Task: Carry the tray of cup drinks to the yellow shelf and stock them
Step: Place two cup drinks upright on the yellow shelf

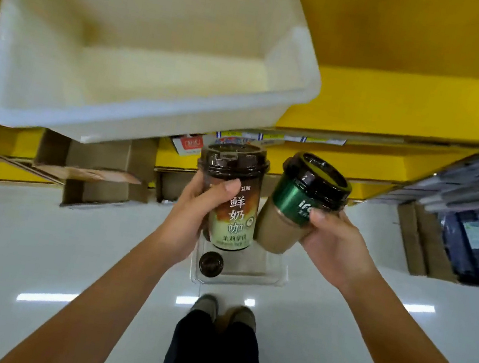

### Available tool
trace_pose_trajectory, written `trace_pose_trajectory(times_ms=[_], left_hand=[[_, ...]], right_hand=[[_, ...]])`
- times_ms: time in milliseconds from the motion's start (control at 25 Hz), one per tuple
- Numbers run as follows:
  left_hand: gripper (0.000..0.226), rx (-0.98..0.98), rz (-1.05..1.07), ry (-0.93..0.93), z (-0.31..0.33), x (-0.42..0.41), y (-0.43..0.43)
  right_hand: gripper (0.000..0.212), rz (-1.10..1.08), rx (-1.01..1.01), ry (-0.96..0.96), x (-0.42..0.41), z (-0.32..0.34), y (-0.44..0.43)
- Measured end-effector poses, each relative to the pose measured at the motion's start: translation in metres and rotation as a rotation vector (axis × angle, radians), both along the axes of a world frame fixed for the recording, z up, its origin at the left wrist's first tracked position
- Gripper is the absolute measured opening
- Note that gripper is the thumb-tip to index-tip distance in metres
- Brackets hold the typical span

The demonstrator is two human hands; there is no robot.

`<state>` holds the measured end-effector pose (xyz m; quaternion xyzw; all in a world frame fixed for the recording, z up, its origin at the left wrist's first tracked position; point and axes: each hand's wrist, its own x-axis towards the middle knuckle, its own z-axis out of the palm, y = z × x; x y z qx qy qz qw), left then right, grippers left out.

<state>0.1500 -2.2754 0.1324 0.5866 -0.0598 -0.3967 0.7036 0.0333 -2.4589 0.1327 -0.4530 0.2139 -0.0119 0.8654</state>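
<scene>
Cup drinks, one gripped in each hand, raised in front of the yellow metal shelf.

Left hand is wrapped around an upright brown-and-cream printed cup with a dark lid; right hand clasps a tan cup with a green band and dark lid, tilted left, the two cups just beside each other. Below them, a clear plastic tray sits on the white floor holding one dark-lidded cup. A white plastic bin rests on the shelf, upper left.
</scene>
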Motion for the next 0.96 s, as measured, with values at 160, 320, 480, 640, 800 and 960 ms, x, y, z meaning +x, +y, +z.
trace_pose_trajectory(times_ms=[160,320,480,640,800,960], left_hand=[[0.047,0.026,0.043,-0.042,0.089,0.013,0.005],[0.036,0.024,0.079,-0.13,0.171,0.027,0.012],[0.046,-0.003,0.11,-0.253,0.236,0.034,0.016],[0.048,-0.062,0.128,-0.331,0.285,0.039,0.013],[0.056,-0.118,0.116,-0.355,0.312,0.043,0.017],[0.055,-0.154,0.136,-0.381,0.329,0.057,0.032]], right_hand=[[0.054,-0.068,-0.03,-0.007,0.023,0.08,0.016],[0.046,-0.113,-0.093,-0.067,0.044,0.154,0.032],[0.048,-0.134,-0.176,-0.123,0.059,0.219,0.041],[0.037,-0.135,-0.25,-0.189,0.071,0.275,0.04],[0.045,-0.11,-0.294,-0.293,0.081,0.311,0.042],[0.054,-0.07,-0.321,-0.323,0.098,0.33,0.056]])
